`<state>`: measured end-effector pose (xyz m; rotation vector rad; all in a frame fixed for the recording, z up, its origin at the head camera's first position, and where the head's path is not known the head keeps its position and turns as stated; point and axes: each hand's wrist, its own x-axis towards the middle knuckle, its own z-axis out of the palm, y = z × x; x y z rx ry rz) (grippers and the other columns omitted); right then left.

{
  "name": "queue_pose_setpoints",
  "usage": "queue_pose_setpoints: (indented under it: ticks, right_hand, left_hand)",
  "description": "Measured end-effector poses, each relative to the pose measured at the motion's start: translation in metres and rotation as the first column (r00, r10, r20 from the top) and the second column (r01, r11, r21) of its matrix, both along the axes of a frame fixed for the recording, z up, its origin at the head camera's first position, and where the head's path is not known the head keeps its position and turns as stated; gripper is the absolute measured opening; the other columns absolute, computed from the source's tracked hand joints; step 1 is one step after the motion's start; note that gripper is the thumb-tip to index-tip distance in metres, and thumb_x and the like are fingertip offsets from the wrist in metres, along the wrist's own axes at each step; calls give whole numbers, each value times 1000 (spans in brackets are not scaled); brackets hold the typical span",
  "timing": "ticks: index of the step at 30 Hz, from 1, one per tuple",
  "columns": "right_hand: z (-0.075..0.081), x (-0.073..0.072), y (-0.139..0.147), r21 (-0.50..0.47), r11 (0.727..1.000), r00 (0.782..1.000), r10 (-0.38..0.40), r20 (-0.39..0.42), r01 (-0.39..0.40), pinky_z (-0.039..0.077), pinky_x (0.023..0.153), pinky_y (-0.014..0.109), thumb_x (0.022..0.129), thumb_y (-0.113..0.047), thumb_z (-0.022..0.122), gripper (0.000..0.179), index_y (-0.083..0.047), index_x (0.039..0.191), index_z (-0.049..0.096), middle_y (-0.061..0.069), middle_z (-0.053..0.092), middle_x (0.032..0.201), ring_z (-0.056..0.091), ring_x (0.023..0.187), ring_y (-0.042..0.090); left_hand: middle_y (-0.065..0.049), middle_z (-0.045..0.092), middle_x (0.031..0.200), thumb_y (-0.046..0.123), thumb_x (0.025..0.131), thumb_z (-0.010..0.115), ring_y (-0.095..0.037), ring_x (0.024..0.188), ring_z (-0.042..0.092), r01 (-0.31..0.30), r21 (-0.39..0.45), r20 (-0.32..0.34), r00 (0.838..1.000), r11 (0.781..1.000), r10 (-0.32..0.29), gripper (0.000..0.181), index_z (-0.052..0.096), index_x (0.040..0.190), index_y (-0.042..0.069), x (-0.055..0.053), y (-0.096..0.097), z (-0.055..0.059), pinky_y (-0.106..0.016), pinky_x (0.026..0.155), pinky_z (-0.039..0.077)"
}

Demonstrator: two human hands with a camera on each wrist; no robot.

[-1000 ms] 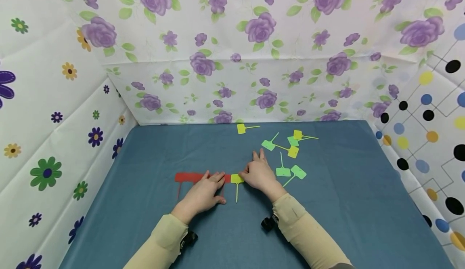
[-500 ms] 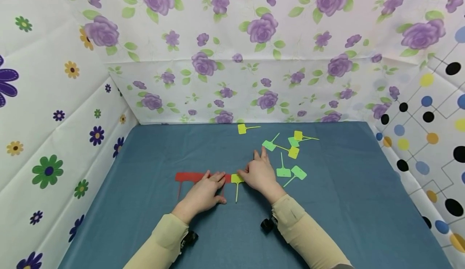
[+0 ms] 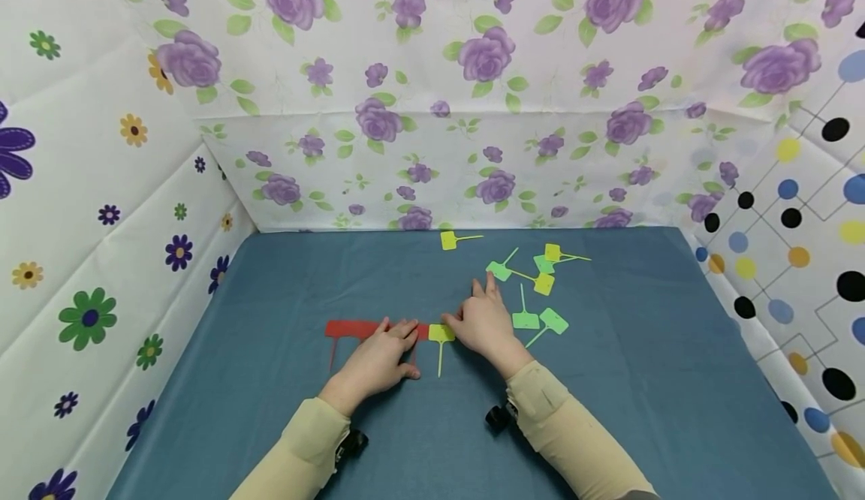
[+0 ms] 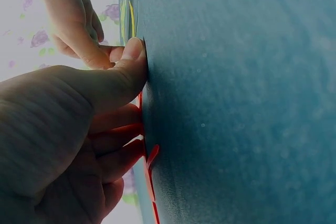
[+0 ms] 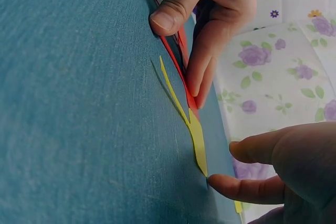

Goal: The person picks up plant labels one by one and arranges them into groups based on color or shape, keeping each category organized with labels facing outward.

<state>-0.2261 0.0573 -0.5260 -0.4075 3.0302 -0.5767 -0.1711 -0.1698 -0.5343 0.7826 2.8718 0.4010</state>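
Observation:
Flat T-shaped plastic tags with thin stems lie on the blue cloth. My left hand (image 3: 380, 356) rests with extended fingers on a row of red tags (image 3: 348, 328), hiding part of it; their stems point toward me. A yellow tag (image 3: 441, 332) lies at the row's right end, stem also toward me. My right hand (image 3: 485, 327) is at its right edge. In the right wrist view, one fingertip touches the edge of that yellow tag (image 5: 197, 142), while another finger stays apart from it. Two fingers of the right hand stretch forward over the cloth.
Loose green tags (image 3: 525, 320) and yellow tags (image 3: 544, 284) lie scattered beyond and right of my right hand, some overlapping. Another yellow tag (image 3: 449, 240) lies near the back edge. Patterned cloth walls (image 3: 419, 162) enclose the table's back and sides.

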Motion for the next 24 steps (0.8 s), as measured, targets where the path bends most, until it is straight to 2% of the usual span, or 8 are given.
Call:
queue_pose_setpoints:
  ticks: [3, 7, 16, 24]
  right_hand:
    - [-2, -1, 0, 0, 1000, 1000, 10, 2, -10, 24, 129, 59, 102, -46, 73, 48, -15, 65, 78, 36, 46, 157, 13, 159, 55]
    - [-5, -2, 1, -7, 1000, 1000, 20, 16, -20, 22, 129, 59, 102, -45, 74, 50, -18, 60, 72, 37, 45, 157, 13, 159, 55]
    - [-14, -3, 6, -34, 998, 999, 46, -8, -46, 21, 130, 58, 103, -40, 74, 50, -19, 59, 66, 37, 45, 157, 16, 158, 54]
    - [-16, -5, 6, -36, 998, 999, 46, -17, -47, 19, 130, 57, 104, -38, 73, 51, -20, 57, 64, 36, 44, 159, 15, 159, 52]
  left_hand:
    - [-17, 50, 161, 36, 89, 88, -37, 148, 49, 1, 3, 3, 1000, 1000, -1, 78, 60, 150, -3, 1, -1, -1, -55, 130, 24]
    - [-18, 51, 161, 35, 89, 88, -39, 147, 49, 3, 14, 8, 1000, 1000, -4, 77, 60, 149, -4, 2, -1, -2, -56, 130, 24]
    - [-17, 49, 163, 36, 90, 87, -37, 149, 47, 2, 21, 20, 1000, 1000, -2, 76, 59, 150, -3, 1, -2, -4, -55, 130, 23]
    - [-17, 49, 163, 35, 90, 87, -37, 150, 46, -9, 30, 22, 1000, 999, 8, 77, 59, 150, -3, 0, -2, -3, -53, 131, 22]
